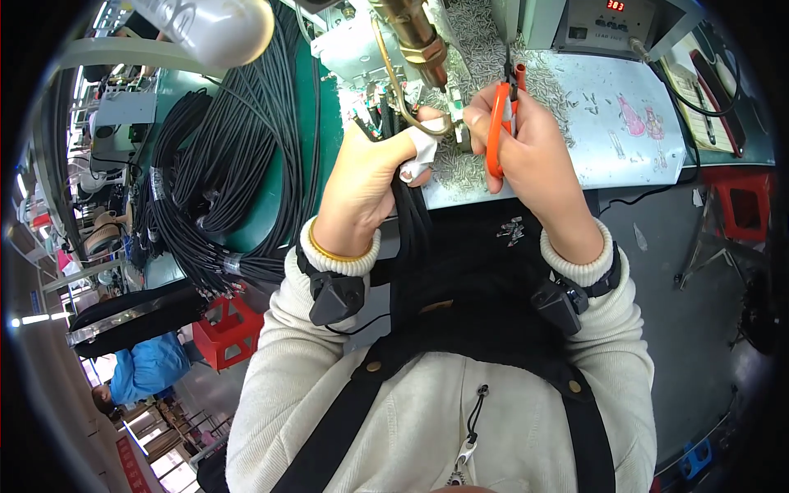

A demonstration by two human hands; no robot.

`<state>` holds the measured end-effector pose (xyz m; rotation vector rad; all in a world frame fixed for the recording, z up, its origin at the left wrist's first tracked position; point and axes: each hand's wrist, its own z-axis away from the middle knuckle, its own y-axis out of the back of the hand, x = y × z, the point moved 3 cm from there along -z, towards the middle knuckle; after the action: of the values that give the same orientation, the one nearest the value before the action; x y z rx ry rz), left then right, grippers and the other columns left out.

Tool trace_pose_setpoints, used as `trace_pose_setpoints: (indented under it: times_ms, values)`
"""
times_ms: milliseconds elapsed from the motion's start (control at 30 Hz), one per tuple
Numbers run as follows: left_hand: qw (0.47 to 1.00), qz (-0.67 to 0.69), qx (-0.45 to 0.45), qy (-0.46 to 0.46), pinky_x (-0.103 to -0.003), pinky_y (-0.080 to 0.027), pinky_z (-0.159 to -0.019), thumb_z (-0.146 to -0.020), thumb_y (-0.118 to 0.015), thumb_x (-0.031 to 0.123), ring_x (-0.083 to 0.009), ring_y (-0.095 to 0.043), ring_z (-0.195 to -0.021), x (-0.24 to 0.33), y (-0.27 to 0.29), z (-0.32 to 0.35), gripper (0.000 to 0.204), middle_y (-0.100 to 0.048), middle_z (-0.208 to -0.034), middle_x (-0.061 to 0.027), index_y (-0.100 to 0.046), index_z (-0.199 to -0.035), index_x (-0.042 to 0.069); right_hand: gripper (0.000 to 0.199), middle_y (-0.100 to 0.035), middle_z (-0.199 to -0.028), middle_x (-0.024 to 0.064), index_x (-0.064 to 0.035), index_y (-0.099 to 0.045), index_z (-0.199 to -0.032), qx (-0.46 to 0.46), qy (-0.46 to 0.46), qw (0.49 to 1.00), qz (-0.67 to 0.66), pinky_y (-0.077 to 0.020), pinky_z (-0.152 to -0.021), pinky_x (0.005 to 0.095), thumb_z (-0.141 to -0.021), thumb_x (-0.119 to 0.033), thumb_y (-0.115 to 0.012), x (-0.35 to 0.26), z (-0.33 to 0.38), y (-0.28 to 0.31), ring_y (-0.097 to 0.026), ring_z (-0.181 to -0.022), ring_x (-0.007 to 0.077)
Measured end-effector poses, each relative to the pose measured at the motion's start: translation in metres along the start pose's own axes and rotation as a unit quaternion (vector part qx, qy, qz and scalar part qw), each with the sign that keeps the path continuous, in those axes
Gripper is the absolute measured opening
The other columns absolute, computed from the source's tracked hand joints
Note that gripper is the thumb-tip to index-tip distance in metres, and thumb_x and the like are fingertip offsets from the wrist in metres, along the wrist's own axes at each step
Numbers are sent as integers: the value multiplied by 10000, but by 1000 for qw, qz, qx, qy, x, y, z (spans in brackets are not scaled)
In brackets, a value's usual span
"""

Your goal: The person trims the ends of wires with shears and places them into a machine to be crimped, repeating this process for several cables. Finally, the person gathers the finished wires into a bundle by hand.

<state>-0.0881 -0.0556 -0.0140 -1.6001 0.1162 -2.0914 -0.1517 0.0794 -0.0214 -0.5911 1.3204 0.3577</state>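
Observation:
My left hand is closed round a bundle of black cables, which hang down from it over the table's front edge. A white wrap covers part of its finger. My right hand keeps a pair of orange-handled pliers in its palm, their dark jaws pointing away from me. Its thumb and forefinger pinch near a small green and white piece under the metal nozzle. A bent brass tube curves down beside the left fingertips. What those fingertips grip is partly hidden.
Small metal bits litter the bench beneath my hands. Coils of black cable lie on the green mat at left. A grey control box stands back right, near a notebook. More bits rest on my black apron.

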Motion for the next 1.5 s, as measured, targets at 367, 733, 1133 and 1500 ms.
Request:
trace_pose_setpoints:
  times_ms: [367, 733, 1133, 1500]
  values:
    - [999, 19, 34, 1, -219, -323, -418, -764, -573, 37, -98, -433, -482, -20, 1, 50, 175, -515, -665, -32, -548, -931, -12, 202, -495, -595, 38, -25, -447, -772, -81, -78, 975, -191, -286, -308, 178, -870, -201, -459, 8, 47, -18, -401, -326, 85]
    - [999, 15, 41, -23, -223, -385, -418, -729, -624, 48, -89, -492, -499, -13, 5, 13, 164, -542, -650, -13, -567, -875, 1, 198, -521, -622, 45, -11, -494, -816, 64, 35, 997, 3, -323, -327, 185, -864, -202, -479, 7, 37, -2, -436, -361, 75]
    - [995, -93, 5, -47, -211, -386, -381, -719, -649, 61, -83, -502, -502, 5, 3, -18, 186, -565, -696, -32, -560, -877, 18, 217, -487, -606, 32, 20, -512, -848, 21, -1, 998, 51, -327, -327, 190, -825, -196, -527, 2, -14, 5, -403, -371, 64]
    - [992, -99, -49, -64, -206, -465, -617, -705, -672, 64, -105, -573, -736, 10, 1, -22, 309, -594, -828, -38, -539, -976, 1, 154, -474, -604, 27, 10, -510, -832, 19, 3, 1000, 12, -327, -329, 171, -808, -141, -494, 1, -10, 4, -397, -398, 45]
